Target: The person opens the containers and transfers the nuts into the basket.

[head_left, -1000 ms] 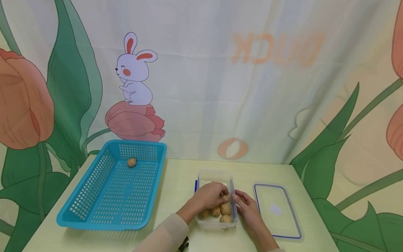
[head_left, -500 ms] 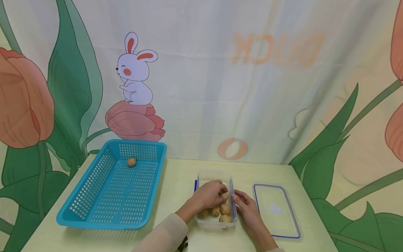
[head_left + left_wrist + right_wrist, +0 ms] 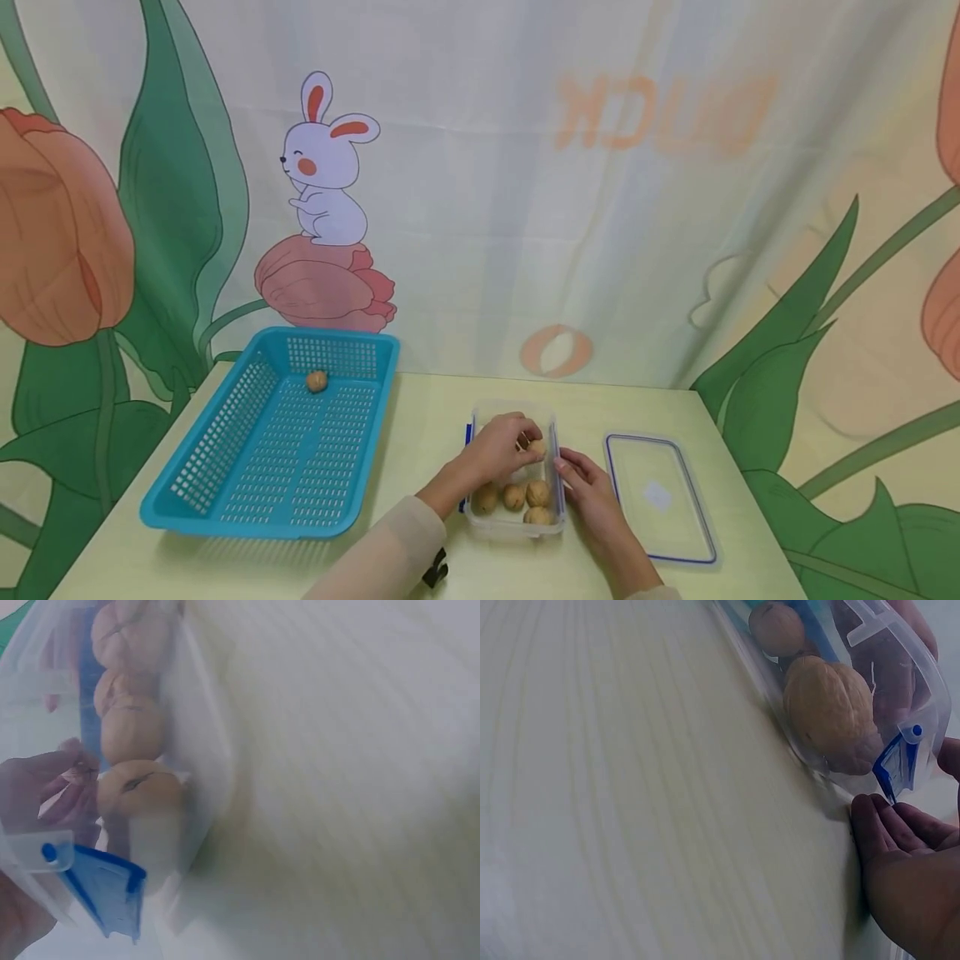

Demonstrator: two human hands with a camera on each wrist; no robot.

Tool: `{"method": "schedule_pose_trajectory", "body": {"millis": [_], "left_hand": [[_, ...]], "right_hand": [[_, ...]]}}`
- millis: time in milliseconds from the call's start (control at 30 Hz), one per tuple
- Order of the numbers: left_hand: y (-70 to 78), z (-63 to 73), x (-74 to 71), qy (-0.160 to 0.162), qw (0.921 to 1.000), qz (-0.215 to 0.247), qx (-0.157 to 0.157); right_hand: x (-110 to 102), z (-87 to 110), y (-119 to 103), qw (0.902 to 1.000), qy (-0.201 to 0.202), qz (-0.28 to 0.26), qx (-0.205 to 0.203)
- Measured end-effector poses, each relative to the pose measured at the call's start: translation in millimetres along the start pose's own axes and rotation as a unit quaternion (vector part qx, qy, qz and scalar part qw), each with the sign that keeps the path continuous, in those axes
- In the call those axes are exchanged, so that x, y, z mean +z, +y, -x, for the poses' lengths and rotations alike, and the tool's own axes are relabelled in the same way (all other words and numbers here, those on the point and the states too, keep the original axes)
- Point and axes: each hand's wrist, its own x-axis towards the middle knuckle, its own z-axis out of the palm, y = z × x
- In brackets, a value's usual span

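In the head view my left hand (image 3: pixel 497 450) reaches into a clear plastic food container (image 3: pixel 512 528) and holds a walnut (image 3: pixel 537 449) between its thumb and fingers, near the container's right wall. Several more walnuts (image 3: pixel 537 493) lie at the container's near end. My right hand (image 3: pixel 597 497) grips the right side of the container from outside, thumb up by the rim. Through the clear wall, the left wrist view shows a row of walnuts (image 3: pixel 139 789) and a blue latch (image 3: pixel 105 887). In the right wrist view, fingertips (image 3: pixel 866 806) of my right hand sit just below another blue latch (image 3: pixel 900 761).
A blue perforated basket (image 3: pixel 300 467) stands on the left, with a single walnut (image 3: pixel 317 381) at its far end. The clear lid with a blue seal (image 3: pixel 660 497) lies flat to the right. A printed curtain (image 3: pixel 465 208) hangs behind the pale table (image 3: pixel 420 417).
My left hand has moved a little toward the container's far end, with the walnut in its fingers. More walnuts at the near end now show. My right hand stays at the container's side.
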Motion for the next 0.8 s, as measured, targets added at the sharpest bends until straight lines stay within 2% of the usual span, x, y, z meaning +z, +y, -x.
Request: {"method": "schedule_pose_trajectory", "body": {"millis": [133, 267, 500, 600, 700, 800], "left_hand": [[2.5, 0.6, -5.7, 0.012, 0.9998, 0.016, -0.004], [12.9, 8.3, -21.3, 0.012, 0.9997, 0.019, 0.001], [36.7, 31.1, -65.2, 0.035, 0.9971, 0.066, 0.010], [42.6, 44.0, -85.5, 0.053, 0.9963, 0.067, 0.007], [44.3, 57.9, -105.9, 0.084, 0.9947, 0.060, 0.008], [42.1, 71.2, -126.5, 0.130, 0.9902, 0.049, 0.011]], "right_hand": [[-0.2, -1.0, 2.5, 1.0000, 0.001, -0.006, 0.001], [-1.3, -1.3, 5.1, 1.0000, -0.002, -0.005, -0.005], [-2.2, -0.8, 5.8, 1.0000, -0.002, -0.010, -0.001], [-1.2, -0.7, 4.9, 0.9999, -0.005, -0.010, -0.001], [-0.9, -1.4, 4.3, 0.9998, -0.006, -0.018, -0.003], [-2.2, -2.6, 3.5, 0.9997, -0.003, -0.024, -0.003]]}}
